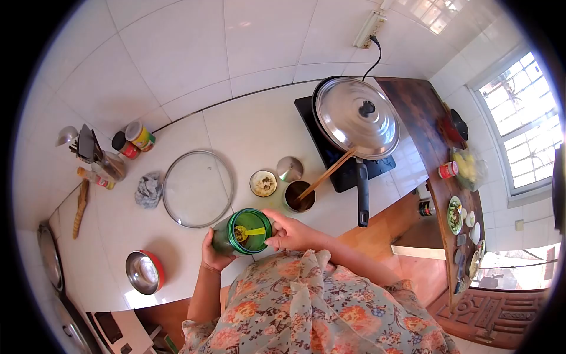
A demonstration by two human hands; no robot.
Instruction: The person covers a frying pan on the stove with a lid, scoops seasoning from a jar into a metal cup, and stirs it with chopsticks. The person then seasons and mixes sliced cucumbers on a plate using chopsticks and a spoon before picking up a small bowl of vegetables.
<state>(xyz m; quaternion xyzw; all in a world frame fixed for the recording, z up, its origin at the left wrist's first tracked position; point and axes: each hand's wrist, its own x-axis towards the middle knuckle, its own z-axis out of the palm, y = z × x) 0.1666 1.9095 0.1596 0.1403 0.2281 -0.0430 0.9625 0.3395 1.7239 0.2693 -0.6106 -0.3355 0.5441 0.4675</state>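
A green open jar [220,239] is tilted toward me near the counter's front edge, with a yellow spoon [252,231] inside it. My left hand [216,253] wraps round the jar's lower body. At the jar's rim on the right is my right hand [290,231], its fingers apart and close to the rim; whether they touch it is hard to tell. Just beyond the jar stand a brown-filled cup [291,203] with wooden chopsticks [328,172] in it, a small bowl of pale contents [263,183] and a metal lid [290,169].
A lidded pan [354,124] sits on a black cooktop [348,182], its handle [362,200] pointing toward me. Left are a glass lid [198,189], a crumpled cloth [148,190], a red bowl [145,272] and jars [139,137]. Plates [455,215] stand on the wooden counter at right.
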